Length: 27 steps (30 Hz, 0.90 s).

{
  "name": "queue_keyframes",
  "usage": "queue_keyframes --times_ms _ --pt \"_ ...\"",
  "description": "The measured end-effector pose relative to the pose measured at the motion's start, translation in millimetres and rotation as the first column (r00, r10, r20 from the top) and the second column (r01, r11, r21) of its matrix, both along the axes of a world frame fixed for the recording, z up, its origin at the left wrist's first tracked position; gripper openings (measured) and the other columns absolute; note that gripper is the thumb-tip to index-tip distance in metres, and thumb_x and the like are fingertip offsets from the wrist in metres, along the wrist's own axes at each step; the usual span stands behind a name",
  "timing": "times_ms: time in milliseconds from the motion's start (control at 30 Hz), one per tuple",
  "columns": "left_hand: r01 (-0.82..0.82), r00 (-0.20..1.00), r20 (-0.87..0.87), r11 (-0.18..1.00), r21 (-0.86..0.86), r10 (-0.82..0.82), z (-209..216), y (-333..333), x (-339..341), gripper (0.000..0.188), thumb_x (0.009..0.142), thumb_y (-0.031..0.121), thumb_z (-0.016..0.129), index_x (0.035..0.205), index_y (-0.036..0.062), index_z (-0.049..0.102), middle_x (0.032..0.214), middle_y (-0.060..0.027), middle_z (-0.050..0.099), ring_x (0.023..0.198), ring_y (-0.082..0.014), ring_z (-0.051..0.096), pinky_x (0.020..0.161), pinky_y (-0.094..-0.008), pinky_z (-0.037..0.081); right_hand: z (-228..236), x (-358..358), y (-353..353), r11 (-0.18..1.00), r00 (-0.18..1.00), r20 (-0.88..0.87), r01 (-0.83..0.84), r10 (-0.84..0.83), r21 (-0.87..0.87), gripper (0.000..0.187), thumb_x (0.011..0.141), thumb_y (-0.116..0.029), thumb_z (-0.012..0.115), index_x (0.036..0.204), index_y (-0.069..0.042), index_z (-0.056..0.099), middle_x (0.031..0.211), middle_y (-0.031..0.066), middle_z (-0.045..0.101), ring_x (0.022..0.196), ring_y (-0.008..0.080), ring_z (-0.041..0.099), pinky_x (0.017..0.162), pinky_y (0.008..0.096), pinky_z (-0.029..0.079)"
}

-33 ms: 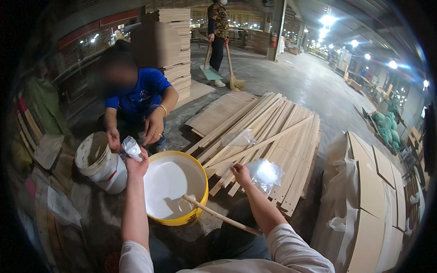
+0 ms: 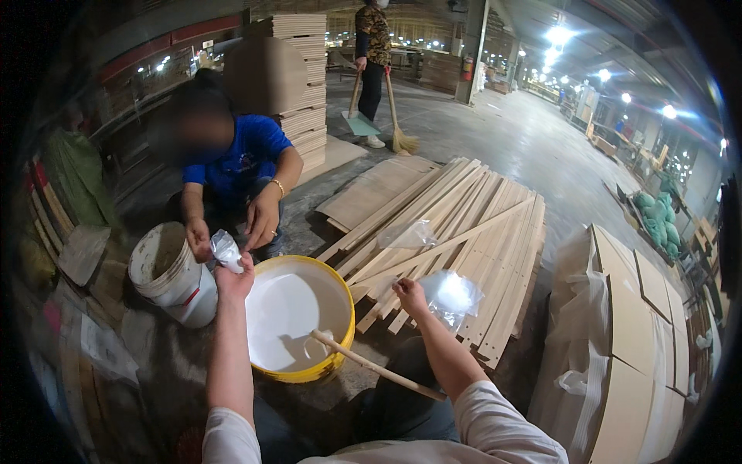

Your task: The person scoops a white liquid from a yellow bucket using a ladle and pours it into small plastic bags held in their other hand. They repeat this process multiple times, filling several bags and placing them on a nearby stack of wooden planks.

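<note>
My left hand (image 2: 235, 277) is closed around a small clear plastic bag (image 2: 225, 249) with white contents. It is held up above the left rim of a yellow bucket (image 2: 349, 334) filled with smooth white material. Across the bucket's near right rim leans a wooden stick (image 2: 379, 366), its far end in the white. My right hand (image 2: 410, 295) is pinched closed over the ends of the wooden strips; whatever its fingertips hold is too small to make out. Beside it, another clear bag (image 2: 454, 300) with white contents lies on the strips.
A co-worker in a blue shirt (image 2: 259, 143) crouches opposite, hands close to my left hand. A dirty white bucket (image 2: 197, 298) stands left. Wooden strips (image 2: 495, 255) lie ahead, wrapped panels (image 2: 638, 340) at right. Farther off, a person (image 2: 372, 46) holds a broom and dustpan.
</note>
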<state>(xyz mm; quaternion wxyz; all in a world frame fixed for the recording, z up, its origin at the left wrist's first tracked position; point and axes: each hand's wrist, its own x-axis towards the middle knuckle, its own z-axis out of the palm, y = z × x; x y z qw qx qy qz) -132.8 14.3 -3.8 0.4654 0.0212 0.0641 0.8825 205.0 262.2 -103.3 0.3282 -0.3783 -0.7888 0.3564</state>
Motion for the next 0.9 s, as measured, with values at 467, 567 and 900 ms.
queue_keyframes --times_ms 467,567,900 --pt "-0.063 0.995 0.080 0.998 0.003 0.062 4.2 11.2 -1.1 0.027 0.084 0.035 0.051 0.098 0.0121 0.057 0.087 -0.0044 0.057 0.080 -0.0205 0.056 0.058 -0.0265 0.049 0.9 -7.0 -4.1 0.998 0.999 0.005 -0.049 0.049 -0.050 0.024 0.082 -0.022 0.060 0.083 0.002 0.061 0.063 0.0069 0.057 0.059 0.0125 0.050 0.057 0.0285 0.042" --pt "-0.045 0.997 0.056 0.998 0.043 0.043 6.7 8.5 -4.4 0.026 0.085 0.035 0.051 0.096 0.0130 0.058 0.086 -0.0045 0.058 0.081 -0.0202 0.058 0.057 -0.0270 0.049 -2.8 -9.5 -7.2 0.993 0.997 0.004 -0.078 0.079 -0.093 0.022 0.082 -0.020 0.059 0.082 0.001 0.061 0.062 0.0053 0.056 0.058 0.0117 0.050 0.056 0.0276 0.042" --pt "-0.204 0.979 -0.046 0.965 -0.167 0.198 31.8 17.6 -3.0 0.037 0.090 0.042 0.038 0.099 0.0084 0.050 0.091 -0.0085 0.058 0.085 -0.0235 0.058 0.066 -0.0316 0.050 1.9 -11.7 1.0 0.983 0.983 -0.156 -0.119 0.097 -0.139 0.021 0.084 -0.019 0.058 0.080 0.001 0.062 0.059 0.0015 0.054 0.053 0.0093 0.048 0.050 0.0240 0.039"
